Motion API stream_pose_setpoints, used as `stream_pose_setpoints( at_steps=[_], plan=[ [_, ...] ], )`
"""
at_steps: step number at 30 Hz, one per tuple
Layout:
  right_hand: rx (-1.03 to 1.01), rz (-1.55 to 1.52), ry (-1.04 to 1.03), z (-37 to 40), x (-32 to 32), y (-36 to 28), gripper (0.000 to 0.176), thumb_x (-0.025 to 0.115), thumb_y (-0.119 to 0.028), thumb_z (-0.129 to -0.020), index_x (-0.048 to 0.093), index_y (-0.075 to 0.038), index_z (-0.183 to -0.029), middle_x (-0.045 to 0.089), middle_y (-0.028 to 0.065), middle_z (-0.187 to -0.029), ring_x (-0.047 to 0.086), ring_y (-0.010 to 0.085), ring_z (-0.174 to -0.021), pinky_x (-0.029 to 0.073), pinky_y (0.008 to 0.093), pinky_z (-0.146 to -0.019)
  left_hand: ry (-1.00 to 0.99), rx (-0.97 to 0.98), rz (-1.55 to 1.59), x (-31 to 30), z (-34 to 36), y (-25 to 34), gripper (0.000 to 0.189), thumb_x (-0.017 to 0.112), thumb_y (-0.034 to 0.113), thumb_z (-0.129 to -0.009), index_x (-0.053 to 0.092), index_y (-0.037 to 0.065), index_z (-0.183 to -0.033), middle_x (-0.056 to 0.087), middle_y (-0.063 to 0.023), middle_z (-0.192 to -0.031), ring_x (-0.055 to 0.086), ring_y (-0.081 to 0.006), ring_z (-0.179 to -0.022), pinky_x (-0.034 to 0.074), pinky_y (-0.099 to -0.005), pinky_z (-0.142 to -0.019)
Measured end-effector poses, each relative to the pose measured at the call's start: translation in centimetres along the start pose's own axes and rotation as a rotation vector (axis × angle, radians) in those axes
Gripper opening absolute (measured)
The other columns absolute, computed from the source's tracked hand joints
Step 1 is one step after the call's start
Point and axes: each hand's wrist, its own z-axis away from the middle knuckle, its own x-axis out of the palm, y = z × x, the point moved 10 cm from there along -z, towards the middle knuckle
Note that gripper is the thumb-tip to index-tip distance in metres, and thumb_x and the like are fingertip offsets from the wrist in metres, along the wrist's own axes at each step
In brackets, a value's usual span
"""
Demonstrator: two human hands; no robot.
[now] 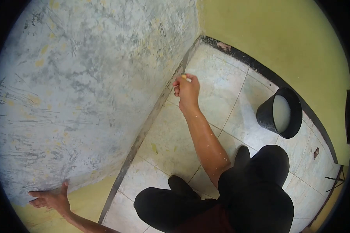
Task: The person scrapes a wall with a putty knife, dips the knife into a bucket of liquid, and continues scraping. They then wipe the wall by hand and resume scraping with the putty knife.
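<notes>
My right hand (188, 90) is closed around a small tool with a yellow and white handle end (186, 78), possibly a scraper. It is beside the foot of the patchy grey-white wall (93, 77), close to the dark baseboard strip (144, 136). The tool's working end is hard to make out against the strip. At the lower left, my left hand (54, 200) is spread with fingers apart against the wall, where the grey-white surface meets yellow-green paint. Nothing is in it.
A black bucket (265, 114) of cloudy whitish liquid stands on the tiled floor (229, 97) to my right. Behind it runs a yellow-green wall (276, 35) with a black baseboard (245, 58). A small brown scrap (316, 153) lies on the tiles. My bent knees are below.
</notes>
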Motion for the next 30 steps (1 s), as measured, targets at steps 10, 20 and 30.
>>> stream_pose_setpoints(
  at_steps=[10, 20, 30],
  plan=[
    [-0.072, 0.718, 0.141, 1.0, -1.7, 7.6, 0.03, 0.058, -0.016, -0.089, 0.067, -0.01, -0.117, 0.07, 0.0223, -0.097, 0.068, 0.0377, -0.087, 0.051, 0.0409, -0.078, -0.016, 0.258, -0.083, -0.3, 0.0, 1.4, 0.159, 0.089, 0.06, -0.054, -0.021, -0.005, -0.148, -0.017, -0.0558, -0.138, -0.021, -0.0609, -0.137, -0.011, -0.0662, -0.109],
    [-0.117, 0.923, 0.121, -3.0, -3.6, 6.1, 0.028, 0.056, -0.02, -0.088, 0.07, -0.011, -0.111, 0.07, 0.024, -0.095, 0.069, 0.0387, -0.088, 0.053, 0.0428, -0.08, 0.005, 0.207, -0.151, 0.8, -0.3, 0.9, 0.162, 0.087, 0.065, -0.054, -0.025, -0.011, -0.143, -0.017, -0.0599, -0.133, -0.023, -0.0612, -0.136, -0.014, -0.0653, -0.108],
    [-0.125, 0.915, 0.193, -6.4, -3.6, 3.7, 0.03, 0.056, -0.019, -0.088, 0.069, -0.01, -0.113, 0.069, 0.0251, -0.1, 0.067, 0.0393, -0.096, 0.053, 0.043, -0.085, 0.008, 0.171, -0.076, 0.4, -0.1, 1.2, 0.165, 0.089, 0.065, -0.049, -0.024, -0.009, -0.144, -0.015, -0.0556, -0.139, -0.022, -0.0574, -0.138, -0.012, -0.0666, -0.109]
  ],
)
